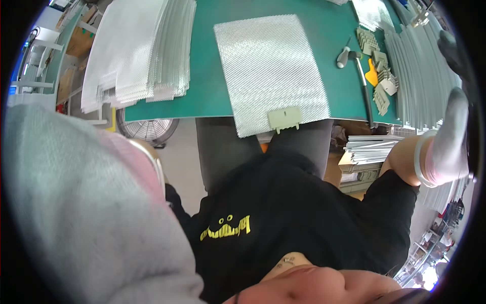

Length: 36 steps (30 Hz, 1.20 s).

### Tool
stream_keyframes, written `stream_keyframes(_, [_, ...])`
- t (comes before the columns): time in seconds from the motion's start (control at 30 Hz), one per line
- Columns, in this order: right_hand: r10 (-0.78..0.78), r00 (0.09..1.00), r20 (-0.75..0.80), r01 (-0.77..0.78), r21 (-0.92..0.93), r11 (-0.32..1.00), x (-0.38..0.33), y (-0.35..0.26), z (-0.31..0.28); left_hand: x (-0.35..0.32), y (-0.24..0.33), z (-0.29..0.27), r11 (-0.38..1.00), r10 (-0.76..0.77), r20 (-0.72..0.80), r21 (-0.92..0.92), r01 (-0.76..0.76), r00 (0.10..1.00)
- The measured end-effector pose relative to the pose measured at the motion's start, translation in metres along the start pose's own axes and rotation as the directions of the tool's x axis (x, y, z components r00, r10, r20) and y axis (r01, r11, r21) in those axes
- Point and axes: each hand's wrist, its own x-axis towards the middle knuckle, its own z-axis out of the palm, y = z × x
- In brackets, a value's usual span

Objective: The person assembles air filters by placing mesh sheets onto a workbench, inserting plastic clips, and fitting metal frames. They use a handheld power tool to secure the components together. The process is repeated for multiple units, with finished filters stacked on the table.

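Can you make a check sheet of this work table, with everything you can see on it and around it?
Surface: green table mat.
Job's things: mesh sheet lying flat, beige clip at its near edge.
Clutter: stack of mesh sheets; hammer; pile of beige clips; metal strips.
Hands: right hand gloved, at the metal strips; left hand gloved, close to the camera.
Cables: nothing seen.
Surroundings: fan below the table.

Your gloved right hand (448,139) wears matt grey knitted cloth, while the sheet (271,71) at the near edge of the smooth matt green mat (207,76) is shiny woven metal mesh (its clip (285,119) looks dull beige plastic).
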Motion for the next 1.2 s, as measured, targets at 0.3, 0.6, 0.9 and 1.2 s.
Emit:
stream_keyframes(0.3, [0.469, 0.869, 0.156, -0.337, -0.508, 0.793, -0.058, 0.023, 0.049, 0.042, 0.041, 0.022, 0.879, 0.090, -0.213, -0.443, -0.178, 0.973])
stream_keyframes(0.6, [0.577, 0.779, 0.246, -0.433, -0.454, 0.779, -0.126, 0.033, 0.097, 0.041, 0.206, 0.084, -0.370, 0.245, 0.148, -0.899, 0.234, 0.958])
stream_keyframes(0.9, [0.635, 0.718, 0.285, -0.485, -0.449, 0.750, -0.142, 0.023, 0.097, 0.051, 0.162, 0.017, -0.443, 0.335, 0.048, -0.873, 0.203, 0.941])
stream_keyframes(1.2, [0.580, 0.760, 0.293, -0.431, -0.440, 0.788, -0.143, 0.020, 0.104, 0.023, 0.172, 0.012, 0.241, 0.329, -0.433, -0.821, -0.518, 0.839])
